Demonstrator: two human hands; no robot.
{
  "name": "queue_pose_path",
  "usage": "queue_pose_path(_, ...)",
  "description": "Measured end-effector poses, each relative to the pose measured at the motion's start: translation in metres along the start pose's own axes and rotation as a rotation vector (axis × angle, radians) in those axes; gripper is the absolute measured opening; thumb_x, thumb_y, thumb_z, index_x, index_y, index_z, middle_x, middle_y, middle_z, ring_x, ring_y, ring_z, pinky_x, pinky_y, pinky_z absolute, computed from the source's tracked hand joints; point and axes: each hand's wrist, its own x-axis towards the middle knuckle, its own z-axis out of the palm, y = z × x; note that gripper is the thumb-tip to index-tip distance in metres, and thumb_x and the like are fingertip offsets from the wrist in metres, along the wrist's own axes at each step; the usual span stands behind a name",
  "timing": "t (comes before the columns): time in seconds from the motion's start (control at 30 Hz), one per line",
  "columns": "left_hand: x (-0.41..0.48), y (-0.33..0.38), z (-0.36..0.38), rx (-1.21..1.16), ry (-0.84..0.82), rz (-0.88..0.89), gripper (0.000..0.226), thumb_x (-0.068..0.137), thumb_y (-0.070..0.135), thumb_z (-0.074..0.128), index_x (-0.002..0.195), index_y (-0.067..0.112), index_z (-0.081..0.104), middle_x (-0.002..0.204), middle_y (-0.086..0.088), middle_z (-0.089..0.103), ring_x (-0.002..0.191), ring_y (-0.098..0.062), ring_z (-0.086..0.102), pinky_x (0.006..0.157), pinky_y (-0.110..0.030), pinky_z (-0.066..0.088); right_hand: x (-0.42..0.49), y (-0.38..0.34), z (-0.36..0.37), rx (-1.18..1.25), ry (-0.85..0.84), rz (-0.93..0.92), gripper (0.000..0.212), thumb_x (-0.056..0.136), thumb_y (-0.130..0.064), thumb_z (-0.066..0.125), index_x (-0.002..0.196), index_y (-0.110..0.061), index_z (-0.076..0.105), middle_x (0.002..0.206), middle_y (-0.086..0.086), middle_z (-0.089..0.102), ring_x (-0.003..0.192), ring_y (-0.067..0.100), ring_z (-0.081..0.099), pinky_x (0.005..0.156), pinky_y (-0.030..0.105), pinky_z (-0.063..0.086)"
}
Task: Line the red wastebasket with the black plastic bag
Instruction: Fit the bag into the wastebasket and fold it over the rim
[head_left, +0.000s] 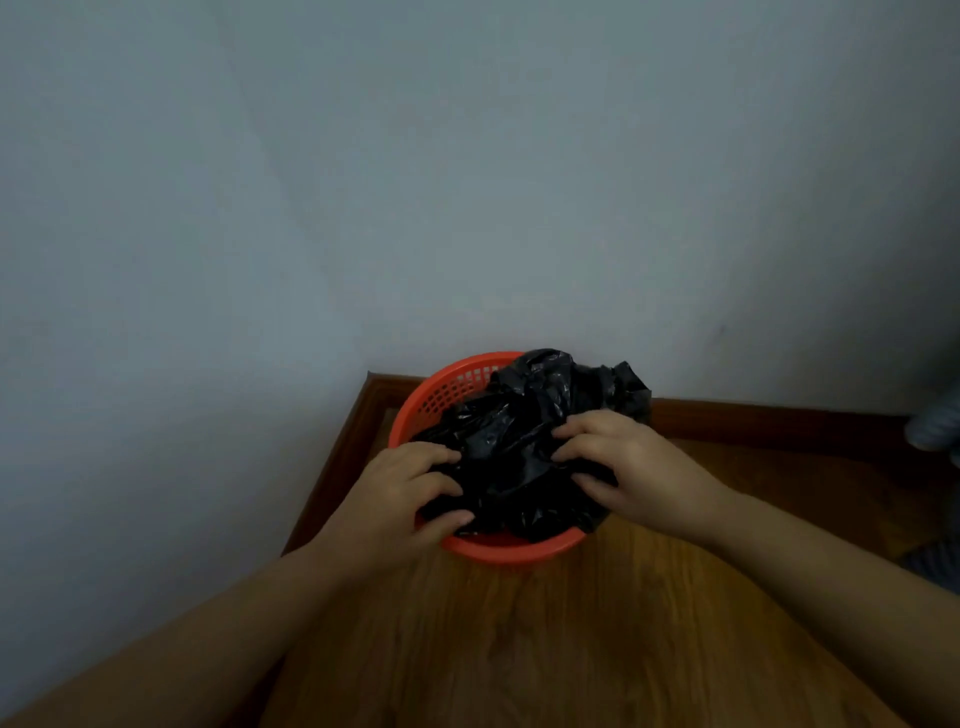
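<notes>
Black plastic bag (524, 441) bunched in red wastebasket (441, 387)

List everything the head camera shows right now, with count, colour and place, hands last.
wastebasket: one, red, mesh-walled, on the floor in the corner where the walls meet.
bag: one, black plastic, crumpled, bunched in the basket's mouth and spilling over the far right rim; not yet spread over the rim.
floor: one, brown wood grain, lower half of view.
skirting: brown wood strip along the foot of both walls.
walls: two, pale grey-blue, meeting behind the basket.
unclear things: grey shapes at the right edge, too cut off to name.
left hand: one, bare, fingers gripping the bag at the near left rim.
right hand: one, bare, fingers pinching the bag at the right side.
</notes>
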Motion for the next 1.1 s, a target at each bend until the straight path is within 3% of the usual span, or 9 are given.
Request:
queue_pose_path(0.07,0.0,0.005,0.002,-0.014,-0.018,0.043,0.047,0.076,0.052,0.057,0.102,0.014,0.066,0.113,-0.005,0.065,0.11,-0.017,0.054,0.092,-0.034,0.038,-0.006,-0.007,-0.002,-0.019,0.042,-0.063,0.016,0.078,-0.005,0.068,0.093,-0.009,0.066,0.101,0.011,0.063,0.097,0.025,0.058,0.084,0.041,0.05)
queue_pose_path(0.17,0.002,0.015,0.004,-0.003,-0.068,0.092,0.058,0.072,0.058,0.062,0.113,0.017,0.06,0.112,0.001,0.065,0.108,-0.012,0.052,0.09,-0.029,0.036,-0.014,-0.017,-0.001,0.017,0.047,-0.136,0.009,0.077,-0.006,0.07,0.085,-0.008,0.066,0.088,0.009,0.064,0.082,0.023,0.06,0.071,0.04,0.052)
queue_pose_path(0.3,0.001,0.021,0.003,-0.042,-0.083,0.093,0.055,0.07,0.045,0.071,0.112,0.011,0.061,0.108,-0.006,0.064,0.102,-0.02,0.058,0.087,-0.028,0.039,-0.019,-0.025,0.002,0.111,0.022,-0.141,0.008,0.08,-0.011,0.068,0.088,-0.012,0.067,0.087,0.002,0.067,0.083,0.014,0.061,0.079,0.033,0.048)
queue_pose_path(0.47,-0.003,0.035,0.003,-0.073,0.012,0.079,0.071,0.069,0.049,0.07,0.125,0.011,0.048,0.123,-0.009,0.055,0.118,-0.015,0.043,0.097,-0.032,0.034,-0.026,-0.031,0.002,0.233,-0.033,-0.129,0.012,0.082,-0.017,0.066,0.094,-0.017,0.069,0.091,-0.005,0.07,0.087,0.0,0.059,0.087,0.015,0.038)
queue_pose_path(0.57,-0.001,0.042,0.006,-0.029,0.062,0.123,0.053,0.072,0.035,0.073,0.117,0.012,0.056,0.122,-0.011,0.057,0.117,-0.021,0.046,0.094,-0.035,0.038,-0.028,-0.033,0.005,0.253,-0.047,-0.137,0.013,0.082,-0.02,0.066,0.095,-0.02,0.07,0.094,-0.008,0.071,0.09,-0.002,0.059,0.091,0.024,0.039)
queue_pose_path(0.73,0.0,0.045,0.011,-0.093,0.069,0.206,0.014,0.071,0.008,0.071,0.085,0.009,0.067,0.105,-0.014,0.065,0.1,-0.025,0.06,0.084,-0.04,0.051,-0.034,-0.032,0.01,0.194,-0.071,-0.159,0.013,0.083,-0.024,0.065,0.095,-0.023,0.069,0.098,-0.01,0.07,0.096,0.002,0.058,0.105,0.037,0.025)
queue_pose_path(0.87,-0.007,0.036,0.009,-0.12,0.048,0.229,0.006,0.076,0.01,0.068,0.082,0.007,0.068,0.091,-0.01,0.067,0.082,-0.019,0.064,0.067,-0.035,0.055,-0.041,-0.026,0.006,0.065,-0.122,-0.194,0.018,0.077,-0.016,0.071,0.095,-0.018,0.068,0.093,-0.002,0.066,0.086,0.009,0.06,0.084,0.028,0.041)
queue_pose_path(0.97,-0.014,0.03,0.009,-0.076,0.038,0.222,0.018,0.083,0.02,0.057,0.08,0.008,0.07,0.083,-0.007,0.067,0.074,-0.016,0.061,0.061,-0.032,0.051,-0.046,-0.023,0.005,0.0,-0.149,-0.195,0.019,0.077,-0.01,0.07,0.095,-0.014,0.068,0.091,0.004,0.062,0.08,0.014,0.06,0.07,0.028,0.047)
queue_pose_path(1.1,-0.02,0.027,0.006,-0.08,0.036,0.191,0.021,0.08,0.025,0.06,0.08,0.008,0.071,0.077,-0.008,0.065,0.069,-0.016,0.059,0.057,-0.03,0.05,-0.048,-0.026,0.007,-0.063,-0.198,-0.219,0.022,0.079,-0.013,0.067,0.101,-0.013,0.066,0.089,0.006,0.058,0.064,0.012,0.056,0.052,0.02,0.04)
